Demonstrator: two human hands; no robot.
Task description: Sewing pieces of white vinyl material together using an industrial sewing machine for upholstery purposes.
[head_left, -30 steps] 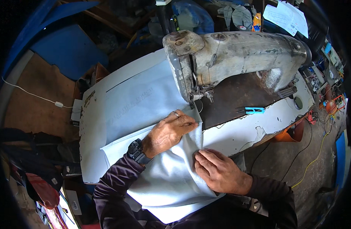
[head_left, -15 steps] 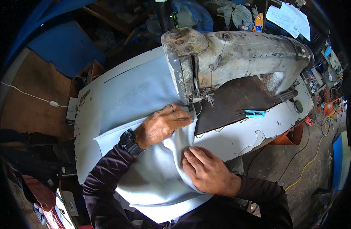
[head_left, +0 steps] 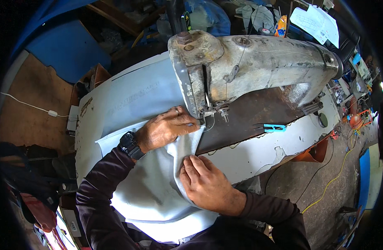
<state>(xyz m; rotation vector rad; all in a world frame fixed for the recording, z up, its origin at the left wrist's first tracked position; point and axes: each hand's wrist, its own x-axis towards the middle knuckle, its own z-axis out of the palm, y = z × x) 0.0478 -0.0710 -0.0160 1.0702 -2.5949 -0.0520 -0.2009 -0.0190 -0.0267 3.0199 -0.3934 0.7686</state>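
A large light-grey sheet of fabric (head_left: pixel 147 196), like upholstery vinyl, spreads over the white sewing table and down to my lap. My left hand (head_left: pixel 164 129), with a ring and a black watch, presses a folded, seamed edge of it, fingertips close beside the needle area of an old grey sewing machine (head_left: pixel 258 60). Nearer to me, my right hand (head_left: pixel 206 181) grips the bunched right edge of the fabric, its thumb mostly hidden. The needle tip and presser foot are partly hidden behind the machine's head and my left fingers. A thread runs down the machine's front.
Blue-handled thread snips (head_left: pixel 274 128) lie on the brown machine bed (head_left: pixel 241 121). A round dark-rimmed piece (head_left: pixel 322 120) rests near the table's right end. An orange bin (head_left: pixel 312 151) stands below the table edge. A yellow cable (head_left: pixel 329 189) crosses the floor at right.
The whole view has shifted slightly, so the scene sits further left. My right hand has moved a little left, drawing the fabric's edge with it. My left hand stays by the needle.
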